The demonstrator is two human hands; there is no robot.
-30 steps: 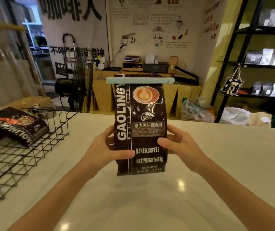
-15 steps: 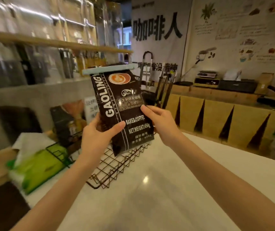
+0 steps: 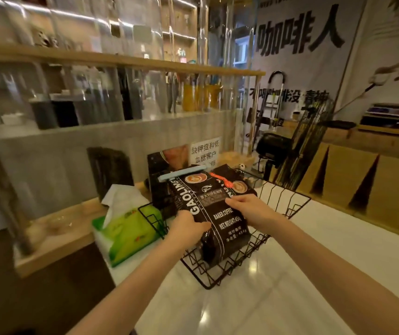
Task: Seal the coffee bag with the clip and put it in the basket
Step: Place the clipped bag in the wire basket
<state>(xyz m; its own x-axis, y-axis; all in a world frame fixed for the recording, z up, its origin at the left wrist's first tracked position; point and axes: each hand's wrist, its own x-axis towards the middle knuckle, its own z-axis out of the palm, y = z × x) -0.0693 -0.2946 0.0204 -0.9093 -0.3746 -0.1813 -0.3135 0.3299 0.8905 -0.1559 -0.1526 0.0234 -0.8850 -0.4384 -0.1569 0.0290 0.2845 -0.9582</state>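
A black coffee bag [image 3: 214, 211] with white lettering leans inside the black wire basket [image 3: 287, 209], its top closed by a pale blue clip [image 3: 181, 173]. My left hand [image 3: 188, 226] grips the bag's lower left edge. On its right side rests my right hand [image 3: 250, 209], fingers on the front. Behind it in the basket lies a second black coffee bag [image 3: 236, 183] with a red clip [image 3: 220, 179].
A green tissue pack [image 3: 128, 233] sits just left of the basket on the white counter [image 3: 278, 298]. A wooden ledge [image 3: 55, 243] and a grey wall with a glass partition rise behind. A black fan [image 3: 274, 146] stands beyond the basket.
Both hands carried the clipped bag from mid-air down to the left into the wire basket, and my view turned left toward it.
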